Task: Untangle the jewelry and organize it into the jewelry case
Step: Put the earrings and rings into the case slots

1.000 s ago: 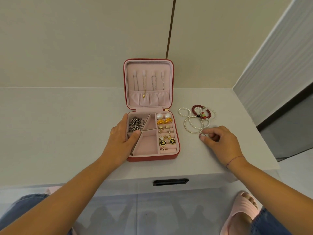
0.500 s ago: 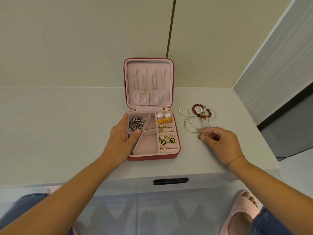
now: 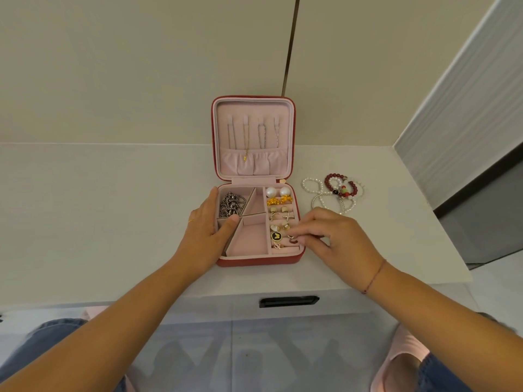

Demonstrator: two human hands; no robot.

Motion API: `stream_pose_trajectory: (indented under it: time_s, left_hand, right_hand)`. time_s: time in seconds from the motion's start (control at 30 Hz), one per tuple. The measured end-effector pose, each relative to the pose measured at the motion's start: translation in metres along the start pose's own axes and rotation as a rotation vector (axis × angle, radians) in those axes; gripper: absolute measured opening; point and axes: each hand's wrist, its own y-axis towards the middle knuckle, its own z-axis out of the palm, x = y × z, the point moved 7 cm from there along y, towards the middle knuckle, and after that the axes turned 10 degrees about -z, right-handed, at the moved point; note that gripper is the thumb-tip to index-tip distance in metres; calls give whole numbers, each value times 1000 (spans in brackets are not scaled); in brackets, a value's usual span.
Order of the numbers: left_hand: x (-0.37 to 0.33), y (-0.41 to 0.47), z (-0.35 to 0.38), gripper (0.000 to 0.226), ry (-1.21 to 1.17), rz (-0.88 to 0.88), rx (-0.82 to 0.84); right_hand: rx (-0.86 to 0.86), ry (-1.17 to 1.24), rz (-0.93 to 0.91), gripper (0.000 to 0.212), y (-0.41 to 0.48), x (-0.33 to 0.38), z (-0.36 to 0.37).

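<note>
The jewelry case (image 3: 256,259) stands open at the middle of the white surface (image 3: 113,210), with its lid (image 3: 254,107) upright at the far side. Four thin necklaces (image 3: 246,137) hang inside the lid, their lower ends tucked into a gathered pocket. In the base, the far-left compartment contains a dark metal chain (image 3: 232,205). The right-hand column holds a pair of pearl earrings (image 3: 277,191), gold earrings (image 3: 279,200) and, lower down, a round black stud (image 3: 276,236). The left hand (image 3: 206,230) rests on the left wall of the case, fingers straight and laid together, with the thumb lying across the divider between the left compartments. A thin gold ring (image 3: 191,221) is visible on one finger. The right hand (image 3: 339,240) is over the near end of the right-hand column. Its fingertips (image 3: 300,236) are drawn together in a pinch just above the padded rolls, but whether a piece sits between them cannot be told. A red cord (image 3: 375,275) circles the right wrist. A tangle of pearl and red bead bracelets (image 3: 334,193) lies on the surface to the right of the case, apart from it and just beyond the right hand. A black drawer handle (image 3: 288,301) is set in the front panel below the surface.
</note>
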Motion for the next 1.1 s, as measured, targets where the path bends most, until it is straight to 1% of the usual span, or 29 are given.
stream_pose_trajectory:
  time_s: [0.03, 0.13, 0.23, 0.3, 0.47, 0.6, 0.67, 0.73, 0.93, 1.1]
  left_hand:
    - [1, 1, 0, 39, -3, 6, 6]
    - [4, 3, 0, 38, 5, 8, 7]
    - [5, 3, 1, 40, 6, 2, 7]
    - [6, 5, 1, 43, 20, 1, 4]
    - [8, 5, 2, 42, 10, 6, 17]
    - [5, 5, 1, 42, 14, 7, 5]
    - [5, 4, 1, 40, 12, 15, 3]
    - [6, 4, 0, 38, 4, 10, 6]
    - [3, 1, 0, 44, 0, 11, 9]
    - [4, 2, 0, 42, 0, -7, 15]
  right_hand:
    - [-7, -21, -30, 22, 0, 2, 1]
    - [7, -99, -85, 23, 2, 5, 6]
    - [45, -156, -39, 18, 3, 1, 8]
    - [40, -167, -36, 16, 4, 0, 7]
    - [39, -95, -40, 11, 4, 0, 9]
    - [38, 24, 60, 23, 2, -6, 10]
    - [22, 58, 94, 24, 1, -9, 6]
    - [17, 47, 98, 21, 1, -11, 4]
    - [-8, 25, 117, 9, 1, -15, 6]
    - [13, 10, 126, 6, 1, -15, 10]
